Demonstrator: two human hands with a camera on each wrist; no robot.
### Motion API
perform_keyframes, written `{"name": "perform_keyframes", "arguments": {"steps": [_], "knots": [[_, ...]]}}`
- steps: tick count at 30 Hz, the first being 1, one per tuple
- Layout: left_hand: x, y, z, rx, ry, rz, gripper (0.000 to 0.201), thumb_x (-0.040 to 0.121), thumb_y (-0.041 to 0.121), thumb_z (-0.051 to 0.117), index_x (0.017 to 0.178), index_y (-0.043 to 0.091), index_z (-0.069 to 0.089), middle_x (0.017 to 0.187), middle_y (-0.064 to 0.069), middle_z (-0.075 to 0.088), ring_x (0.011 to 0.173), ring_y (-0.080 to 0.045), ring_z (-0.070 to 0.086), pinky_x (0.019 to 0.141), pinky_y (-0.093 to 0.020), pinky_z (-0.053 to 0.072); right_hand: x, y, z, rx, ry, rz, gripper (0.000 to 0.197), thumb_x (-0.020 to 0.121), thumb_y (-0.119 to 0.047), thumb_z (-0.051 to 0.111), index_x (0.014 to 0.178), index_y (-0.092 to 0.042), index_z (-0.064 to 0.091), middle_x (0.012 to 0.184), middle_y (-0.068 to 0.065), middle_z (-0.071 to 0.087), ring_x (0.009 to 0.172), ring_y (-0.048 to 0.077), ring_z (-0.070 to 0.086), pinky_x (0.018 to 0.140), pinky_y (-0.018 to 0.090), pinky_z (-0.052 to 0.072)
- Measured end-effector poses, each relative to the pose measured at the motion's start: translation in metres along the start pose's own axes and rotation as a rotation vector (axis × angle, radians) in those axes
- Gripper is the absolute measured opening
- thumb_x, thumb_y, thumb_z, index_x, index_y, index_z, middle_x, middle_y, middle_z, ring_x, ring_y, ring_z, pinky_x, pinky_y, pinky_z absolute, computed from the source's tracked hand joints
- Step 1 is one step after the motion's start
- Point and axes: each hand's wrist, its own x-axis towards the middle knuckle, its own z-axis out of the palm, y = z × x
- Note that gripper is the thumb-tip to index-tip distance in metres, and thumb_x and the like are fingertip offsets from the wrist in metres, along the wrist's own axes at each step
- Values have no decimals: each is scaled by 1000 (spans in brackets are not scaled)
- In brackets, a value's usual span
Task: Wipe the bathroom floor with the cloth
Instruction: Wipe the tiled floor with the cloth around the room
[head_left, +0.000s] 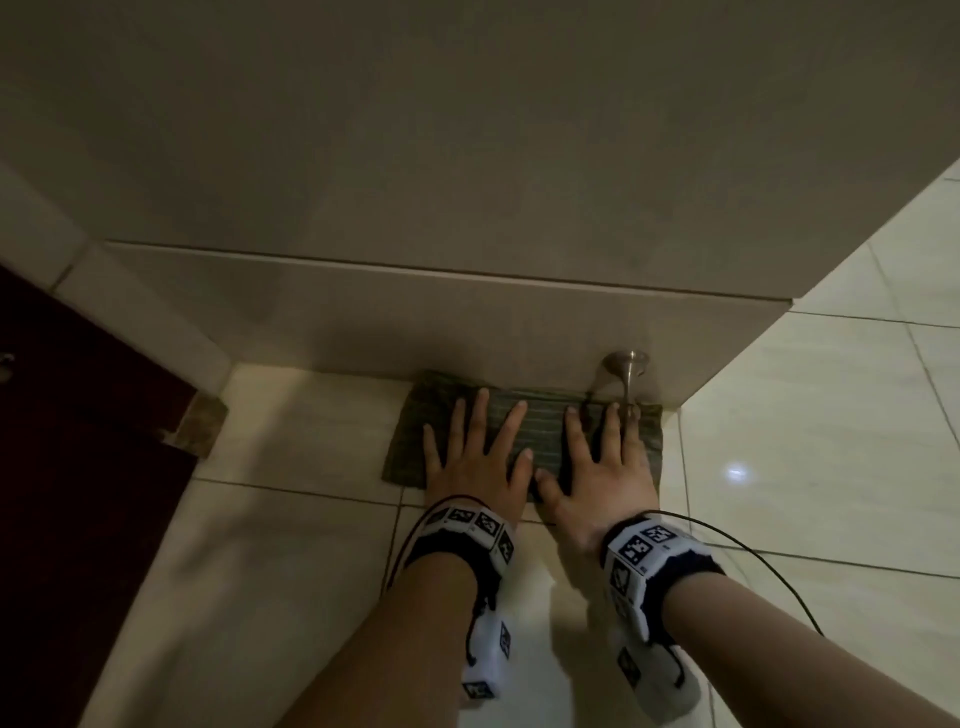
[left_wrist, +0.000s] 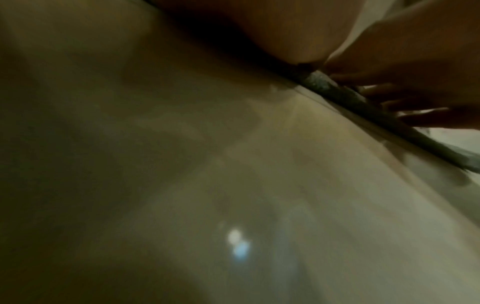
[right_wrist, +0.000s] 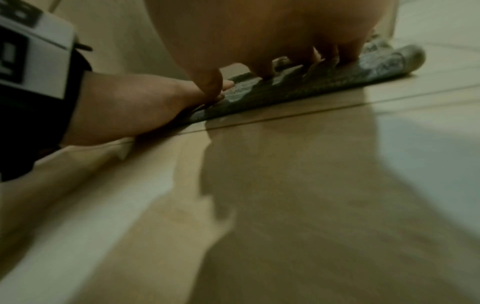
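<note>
Fingers (head_left: 470, 415) of both hands lie straight and spread, pressing flat on the cloth (head_left: 540, 431), holding nothing by curl or pinch. Left hand (head_left: 475, 457) and right hand (head_left: 597, 467) rest side by side on it, thumbs almost touching. It lies on the tiled floor (head_left: 810, 467) with its far edge against the foot of the wall (head_left: 467, 332), just beside a metal door stopper (head_left: 629, 379). I judge this cloth soft, thin and light (maybe damp, I cannot tell), so it will bunch if pushed from one edge; flat palm pressure over its middle should slide it well on the glossy, probably slippery tiles
</note>
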Motion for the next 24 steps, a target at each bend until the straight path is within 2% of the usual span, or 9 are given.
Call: {"name": "perform_keyframes", "arguments": {"steps": [4, 8, 11, 14, 16, 18, 20, 22, 24], "knots": [[6, -40, -14, 33, -31, 41, 55, 101, 53, 21, 148, 56, -8, 161, 18, -18, 149, -12, -17, 119, -51, -9, 5, -39, 0, 4, -35, 23, 86, 91, -69, 23, 155, -25, -14, 159, 21, -22, 147, 40, -14, 120, 49, -3], [7, -90, -27, 62, 5, -82, 56, 100, 54, 20, 148, 55, -10, 160, 18, -20, 149, -12, -17, 120, -48, -7, 11, -84, 11, 5, -73, -82, 86, 92, -67, 29, 155, -25, -13, 156, 23, -28, 146, 40, -20, 120, 51, -6], [9, -103, -29, 60, -10, -133, 56, 100, 54, 17, 147, 56, -14, 160, 16, -24, 148, -13, -20, 120, -48, -9, 15, -102, 20, 30, -44, -83, 84, 92, -66, 26, 155, -25, -12, 156, 23, -29, 145, 40, -22, 119, 51, -8], [8, -74, -18, -7, 17, -225, 59, 100, 52, 18, 148, 51, -17, 159, 9, -28, 147, -19, -24, 118, -52, -12, 13, -89, 20, 37, -39, -116, 75, 96, -61, 23, 155, -29, -10, 158, 17, -27, 146, 36, -21, 120, 48, -9], [4, -47, -7, -13, 31, -227, 61, 100, 53, 18, 148, 49, -19, 159, 5, -29, 147, -22, -25, 117, -54, -12, 10, -65, 13, 25, -43, -117, 72, 97, -59, 23, 155, -31, -9, 159, 15, -24, 148, 35, -18, 121, 46, -7], [-4, -19, 2, 31, 16, -133, 61, 100, 53, 16, 146, 48, -22, 160, 3, -29, 147, -24, -24, 116, -56, -13, 5, -28, 6, -4, -44, -57, 72, 97, -59, 23, 156, -31, -7, 161, 16, -17, 148, 36, -13, 121, 46, -3], [-8, 14, 8, 17, -19, -18, 61, 96, 55, 13, 148, 49, -18, 160, 4, -28, 148, -25, -24, 114, -58, -16, 0, 15, -2, -41, -32, -4, 72, 96, -59, 22, 156, -31, -6, 162, 18, -13, 149, 36, -11, 122, 46, 1], [-8, 48, 12, -3, -79, 53, 59, 98, 54, 15, 150, 48, -12, 159, 5, -31, 146, -24, -29, 112, -58, -20, -4, 52, -8, -70, -50, 44, 71, 98, -57, 22, 155, -31, -12, 161, 18, -19, 149, 35, -14, 122, 44, 1], [-5, 69, 13, 5, -109, 64, 59, 100, 54, 17, 151, 46, -11, 157, 5, -34, 143, -23, -33, 111, -58, -23, -4, 69, -9, -82, -63, 85, 70, 99, -55, 19, 154, -30, -17, 159, 17, -25, 148, 34, -17, 122, 43, -1]]}}
